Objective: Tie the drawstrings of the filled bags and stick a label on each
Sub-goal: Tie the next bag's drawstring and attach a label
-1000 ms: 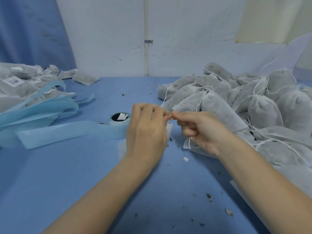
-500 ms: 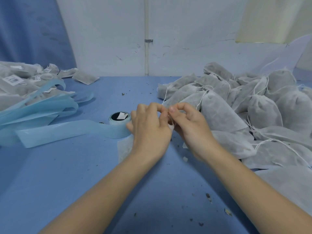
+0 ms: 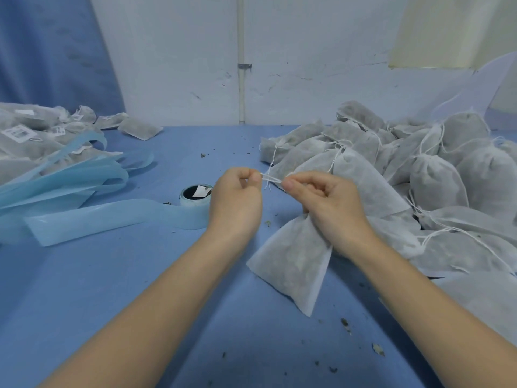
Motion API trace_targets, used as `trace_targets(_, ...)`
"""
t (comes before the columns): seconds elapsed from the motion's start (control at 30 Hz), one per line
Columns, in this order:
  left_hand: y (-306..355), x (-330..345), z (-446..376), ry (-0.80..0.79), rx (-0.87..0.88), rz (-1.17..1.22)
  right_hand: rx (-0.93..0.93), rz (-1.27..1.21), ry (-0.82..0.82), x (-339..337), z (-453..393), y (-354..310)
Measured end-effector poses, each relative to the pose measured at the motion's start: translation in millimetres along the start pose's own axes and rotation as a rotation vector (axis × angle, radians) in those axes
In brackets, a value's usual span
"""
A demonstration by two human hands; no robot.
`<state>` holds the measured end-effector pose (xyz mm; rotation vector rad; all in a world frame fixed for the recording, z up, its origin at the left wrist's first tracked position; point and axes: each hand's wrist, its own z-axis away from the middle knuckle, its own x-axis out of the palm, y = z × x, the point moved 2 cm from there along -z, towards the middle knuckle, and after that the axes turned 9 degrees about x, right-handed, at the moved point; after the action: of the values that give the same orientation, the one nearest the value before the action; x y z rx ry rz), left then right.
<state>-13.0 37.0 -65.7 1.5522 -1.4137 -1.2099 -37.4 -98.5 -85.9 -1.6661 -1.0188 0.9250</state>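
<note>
The blue worktop (image 3: 84, 289) carries all items and is littered with dark crumbs toward its near edge.

A large pile of untied bags (image 3: 436, 169) occupies the right side, from the far edge toward the near right corner, loose white strings trailing across it. A smaller heap of labelled bags (image 3: 42, 135) lies at the far left corner. Spent blue backing strip (image 3: 92, 219) runs from the left edge to the label roll (image 3: 195, 196), which stands near the centre, just left of the hands.

The bag in hand (image 3: 296, 256) lies in the middle of the worktop, its base pointing to the near edge and its neck gathered under the right hand (image 3: 333, 211). That hand's fingers are curled around the neck, and its thumb and forefinger pinch the drawstring (image 3: 272, 179). The left hand (image 3: 237, 200) is closed in a pinch on the string's other end. The string is taut between them.

Assessment: the knot is being drawn tight; whether it has seated cannot be determined. Recommended practice: pull both ends evenly and outward, keep the neck bunched so no contents escape, and seat the knot hard against the gathered fabric. Uneven tension risks a slack closure. No label is visible on this bag; that step appears outstanding.
</note>
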Motion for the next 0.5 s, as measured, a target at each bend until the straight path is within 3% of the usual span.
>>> trace_targets(0.1,-4.1,3.9,2.1,-0.011,0.025,-0.027,0.019,-0.099,0.144,-3.5,0.9,-2.2)
trace_targets(0.2,-11.9,1.8,2.5,-0.032,-0.098,-0.005,0.125,-0.293,0.297,-8.4,-2.4,0.0)
trace_targets(0.33,-14.8,10.3,10.2,-0.310,-0.380,0.477,0.193,-0.473,0.460,-11.6,-4.6,0.2)
trace_targets(0.4,-16.0,19.2,14.3,-0.345,-0.414,0.670,0.189,-0.488,0.476,-12.5,-5.5,1.2)
trace_targets(0.5,-20.0,22.2,12.5,-0.238,-0.363,0.696,0.140,-0.461,0.397,-14.4,-7.7,3.8)
